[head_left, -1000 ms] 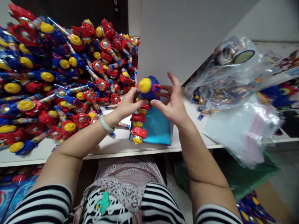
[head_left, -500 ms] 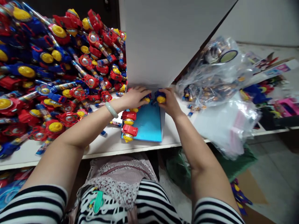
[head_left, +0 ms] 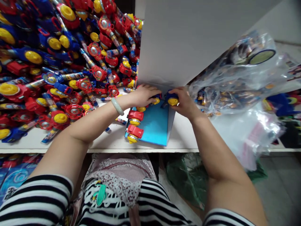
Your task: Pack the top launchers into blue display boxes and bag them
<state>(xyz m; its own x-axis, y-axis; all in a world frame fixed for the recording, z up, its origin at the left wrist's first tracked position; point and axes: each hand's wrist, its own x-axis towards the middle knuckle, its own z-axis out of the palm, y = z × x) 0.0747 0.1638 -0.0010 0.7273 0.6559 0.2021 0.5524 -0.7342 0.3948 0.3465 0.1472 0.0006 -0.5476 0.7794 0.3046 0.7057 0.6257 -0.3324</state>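
An open blue box (head_left: 156, 125) lies on the white table (head_left: 105, 146), its white lid (head_left: 188, 40) standing up behind it. Red and yellow toys (head_left: 135, 121) line the box's left side. My left hand (head_left: 143, 94) is curled over a yellow-capped toy (head_left: 155, 101) at the far end of the box. My right hand (head_left: 184, 101) is closed on a blue toy with a yellow cap (head_left: 172, 99) beside it. Both hands sit just under the lid's lower edge.
A big heap of red, blue and yellow toys (head_left: 58, 62) fills the table's left half. Clear plastic bags (head_left: 237, 78) with small items lie to the right. A green bag (head_left: 185, 175) sits under the table. Printed blue cartons (head_left: 14, 175) show at lower left.
A second ago both hands held the blue toy up in the air. They have since lowered it to the far end of the blue box and stay there.
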